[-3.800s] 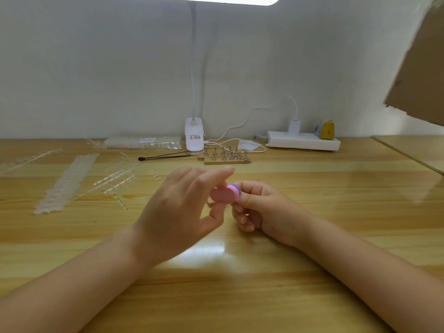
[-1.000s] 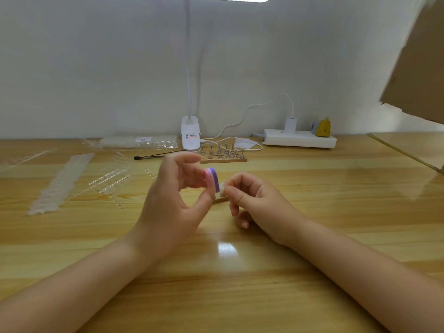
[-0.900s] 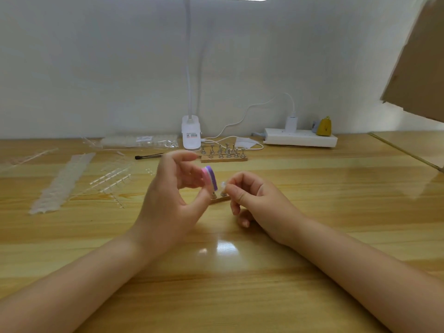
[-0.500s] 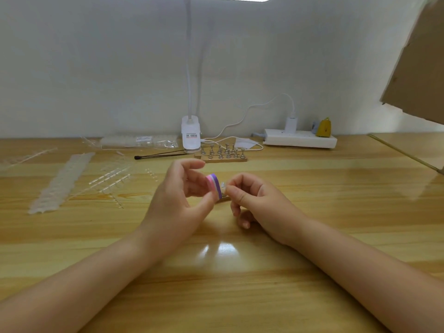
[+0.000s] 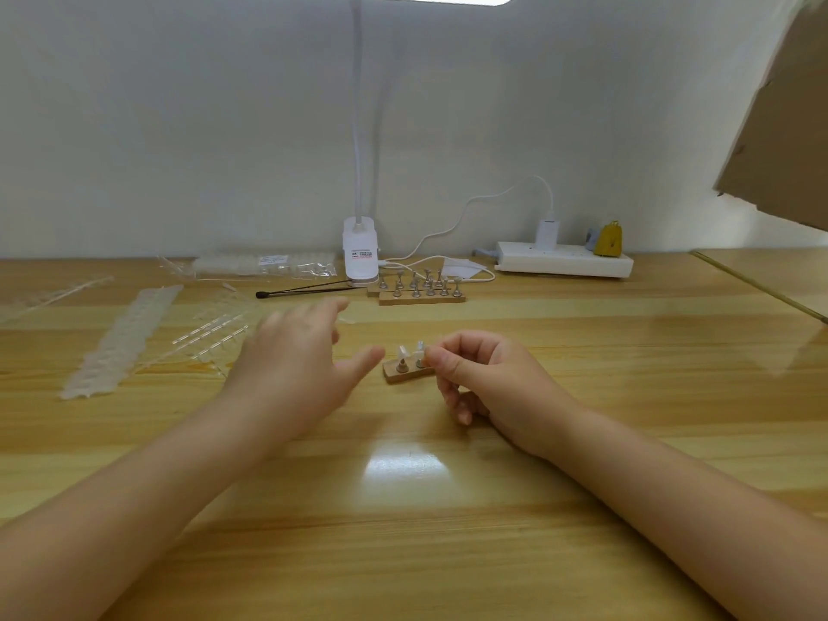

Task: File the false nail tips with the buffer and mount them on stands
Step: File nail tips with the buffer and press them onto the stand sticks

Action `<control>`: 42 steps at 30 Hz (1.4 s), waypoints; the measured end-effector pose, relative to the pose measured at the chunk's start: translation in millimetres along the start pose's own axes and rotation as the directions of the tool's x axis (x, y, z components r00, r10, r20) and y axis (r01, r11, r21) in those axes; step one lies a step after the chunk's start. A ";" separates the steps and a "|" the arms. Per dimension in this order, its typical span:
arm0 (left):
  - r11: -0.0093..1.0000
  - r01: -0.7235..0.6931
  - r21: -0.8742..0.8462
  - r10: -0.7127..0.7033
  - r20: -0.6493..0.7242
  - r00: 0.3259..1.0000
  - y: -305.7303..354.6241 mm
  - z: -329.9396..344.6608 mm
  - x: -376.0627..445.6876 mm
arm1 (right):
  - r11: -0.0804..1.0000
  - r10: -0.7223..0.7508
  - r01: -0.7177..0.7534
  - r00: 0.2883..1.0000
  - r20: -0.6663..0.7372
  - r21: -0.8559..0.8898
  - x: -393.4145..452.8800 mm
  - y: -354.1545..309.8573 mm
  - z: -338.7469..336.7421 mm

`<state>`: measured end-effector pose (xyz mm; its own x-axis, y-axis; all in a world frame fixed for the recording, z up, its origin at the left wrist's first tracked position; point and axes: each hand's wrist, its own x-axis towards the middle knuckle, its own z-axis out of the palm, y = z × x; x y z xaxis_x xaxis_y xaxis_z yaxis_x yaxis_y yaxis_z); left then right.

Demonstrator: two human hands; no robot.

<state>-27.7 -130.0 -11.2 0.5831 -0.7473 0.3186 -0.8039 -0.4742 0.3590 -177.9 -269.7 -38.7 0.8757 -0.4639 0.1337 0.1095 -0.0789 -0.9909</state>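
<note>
- Pale wood fills my head view: the counter (image 5: 582, 508) runs from the wall to the near edge, with a bright glare patch between my forearms.
- My right hand (image 5: 488, 383) rests on the counter with its fingers curled; thumb and forefinger pinch a clear nail tip (image 5: 420, 350) that sits at the top of a stand.
- That stand belongs to a small wooden block (image 5: 405, 374) just left of the right hand. A second nail tip (image 5: 402, 353) stands mounted on the block's left peg, free of any finger.
- My left hand (image 5: 295, 365) hovers left of the block, motion-blurred, fingers spread and straight, its grip released and holding nothing. The thumb points toward the block without touching it.
- I cannot find the buffer anywhere in this view.
- Farther back, a longer wooden rack of stands (image 5: 421, 291) sits beside the white lamp base (image 5: 360, 255).
- A black-tipped tool (image 5: 304, 290) lies left of that rack.
- Strips of clear nail tips (image 5: 121, 338) lie along the counter's left side.
- A white power strip (image 5: 564, 262) lies against the wall at the right.
</note>
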 end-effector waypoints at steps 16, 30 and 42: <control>0.759 -0.323 -0.565 0.274 -0.173 0.946 18.6 17.7 -18.7 | 1.000 -0.022 0.023 0.996 0.088 -0.004 -0.9 -4.9 3.5; 0.903 -0.371 -0.216 0.305 -0.283 0.909 8.9 27.3 -18.5 | 0.814 -0.295 -0.084 0.793 -0.533 -0.575 6.7 -13.0 -44.4; 0.911 -0.413 -0.019 0.399 -0.219 0.890 5.3 35.1 -18.0 | 0.542 -0.153 -0.162 0.946 -0.286 -0.825 16.8 9.1 -53.7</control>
<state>-46.5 -135.4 -45.9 0.2239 -0.7530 0.6188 -0.9705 -0.1143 0.2121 -187.4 -325.6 -44.5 0.6769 -0.6793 0.2836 -0.4702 -0.6954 -0.5434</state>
